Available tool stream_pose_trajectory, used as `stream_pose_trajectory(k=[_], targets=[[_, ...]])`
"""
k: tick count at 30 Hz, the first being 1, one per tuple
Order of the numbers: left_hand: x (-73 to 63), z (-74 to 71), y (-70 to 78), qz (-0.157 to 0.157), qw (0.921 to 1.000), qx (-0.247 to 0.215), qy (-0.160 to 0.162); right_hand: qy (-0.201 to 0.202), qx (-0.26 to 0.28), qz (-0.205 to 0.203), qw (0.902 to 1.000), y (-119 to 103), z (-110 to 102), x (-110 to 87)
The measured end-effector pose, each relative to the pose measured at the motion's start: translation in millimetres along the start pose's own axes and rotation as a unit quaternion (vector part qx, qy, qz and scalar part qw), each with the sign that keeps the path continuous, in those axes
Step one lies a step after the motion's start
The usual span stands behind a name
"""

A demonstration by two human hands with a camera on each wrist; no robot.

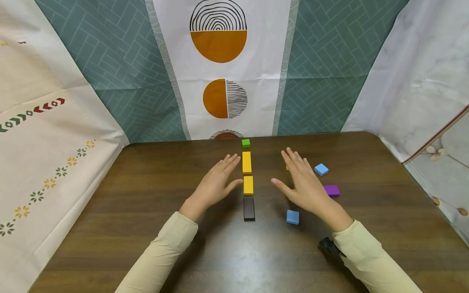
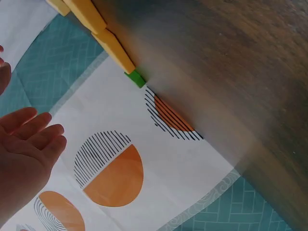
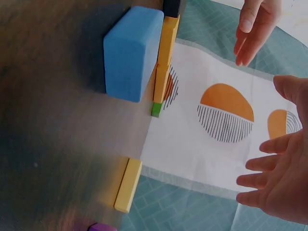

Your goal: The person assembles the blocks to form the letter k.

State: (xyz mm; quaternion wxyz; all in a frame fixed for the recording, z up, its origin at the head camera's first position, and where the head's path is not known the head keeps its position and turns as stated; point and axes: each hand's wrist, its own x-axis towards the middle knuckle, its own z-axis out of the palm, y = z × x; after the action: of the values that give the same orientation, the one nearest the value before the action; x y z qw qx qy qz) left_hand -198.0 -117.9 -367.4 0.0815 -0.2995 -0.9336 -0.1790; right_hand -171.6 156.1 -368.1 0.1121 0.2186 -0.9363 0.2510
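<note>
A column of blocks runs away from me down the middle of the table: a black block (image 1: 249, 209) nearest, two yellow blocks (image 1: 248, 185) beyond it, a small green block (image 1: 246, 143) at the far end. Left of the column hovers my left hand (image 1: 216, 183), fingers extended and holding nothing. On the other side my right hand (image 1: 304, 185) is raised with its fingers spread, also bare. Beneath and around it lie a blue block (image 1: 292, 217), a purple block (image 1: 331, 191), a light blue block (image 1: 321, 169) and a pale yellow block (image 3: 128, 185), mostly hidden by that hand in the head view.
The brown wooden table (image 1: 154, 228) ends at a patterned cloth (image 1: 264, 101) hanging behind it. Pale cloths hang at the left (image 1: 55, 122) and right (image 1: 414, 81) sides. A black strap device (image 1: 331, 246) sits at the right wrist.
</note>
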Motion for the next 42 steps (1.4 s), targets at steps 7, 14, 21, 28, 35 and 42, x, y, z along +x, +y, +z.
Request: stream_pose_trajectory(k=[7,14,21,28,35,42], targets=[[-0.1,2.3,-3.6,0.008,0.9997,-0.024,-0.005,-0.013,0.013,-0.008,0.9998,-5.4,2.0,-2.5],[-0.4,4.2,-5.5,0.000,0.9981,-0.057,-0.022,-0.027,0.032,-0.018,0.9990,-11.3,5.6,-6.9],[0.9,7.9,-9.9,0.009,0.9962,-0.082,-0.029,-0.042,0.049,-0.031,0.9974,-17.9,10.6,-11.0],[2.9,14.9,-15.0,0.016,0.9931,-0.106,-0.048,-0.060,0.064,-0.045,0.9951,-23.6,18.9,-16.0],[3.2,21.0,-17.3,0.027,0.9908,-0.117,-0.063,-0.079,0.066,-0.054,0.9932,-27.8,26.1,-17.7],[4.6,29.9,-20.4,0.023,0.9903,-0.103,-0.090,-0.090,0.057,-0.075,0.9915,-29.2,32.5,-18.1]])
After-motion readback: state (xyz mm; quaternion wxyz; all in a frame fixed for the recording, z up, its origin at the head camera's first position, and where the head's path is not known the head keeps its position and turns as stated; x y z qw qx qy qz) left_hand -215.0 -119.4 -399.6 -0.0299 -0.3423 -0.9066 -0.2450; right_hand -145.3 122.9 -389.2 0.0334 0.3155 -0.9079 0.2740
